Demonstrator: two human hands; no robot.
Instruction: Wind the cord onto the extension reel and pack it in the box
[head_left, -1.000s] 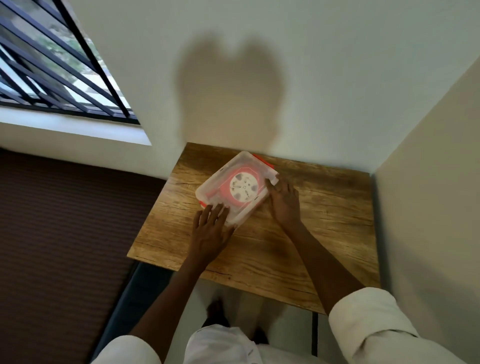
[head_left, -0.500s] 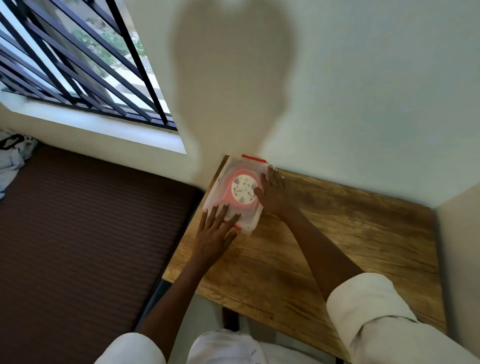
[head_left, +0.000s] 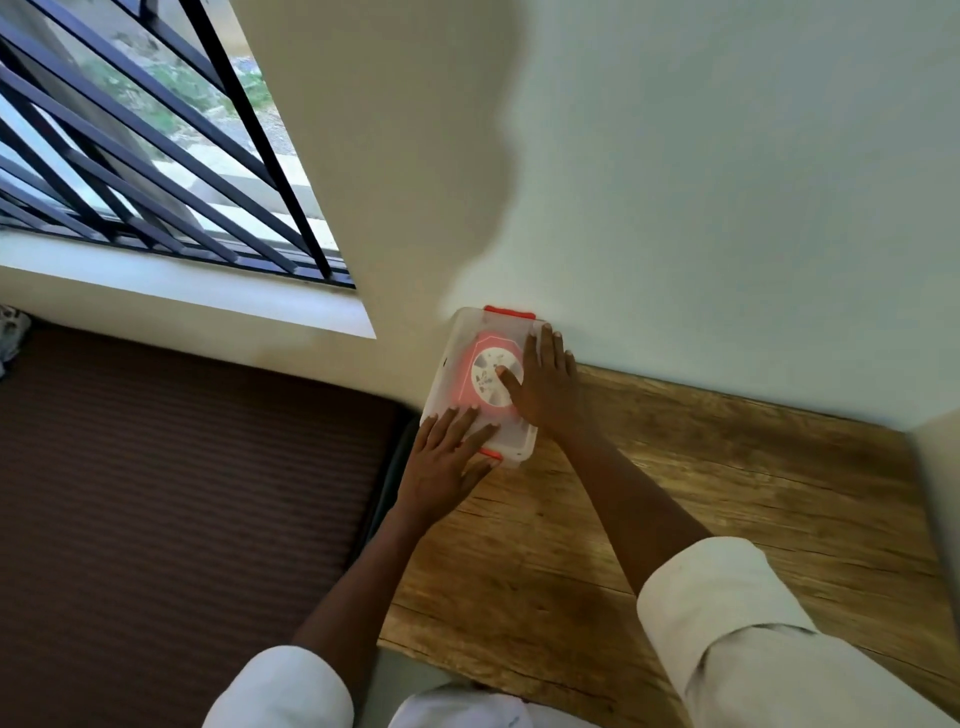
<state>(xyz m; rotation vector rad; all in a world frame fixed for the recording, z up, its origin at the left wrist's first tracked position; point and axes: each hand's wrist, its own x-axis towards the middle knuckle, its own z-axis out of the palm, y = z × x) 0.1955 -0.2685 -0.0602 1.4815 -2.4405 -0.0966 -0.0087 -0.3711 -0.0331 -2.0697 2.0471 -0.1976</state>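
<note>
Pale wall (head_left: 701, 182), barred window (head_left: 130, 156), wooden table (head_left: 727, 493)

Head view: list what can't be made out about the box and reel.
- Cord on the reel: blurred by the frosted lid of the box.
- Near red latch: partly covered by the left hand.
- Lid's right edge: under the right hand.
- Reel's face markings: too small.
</note>
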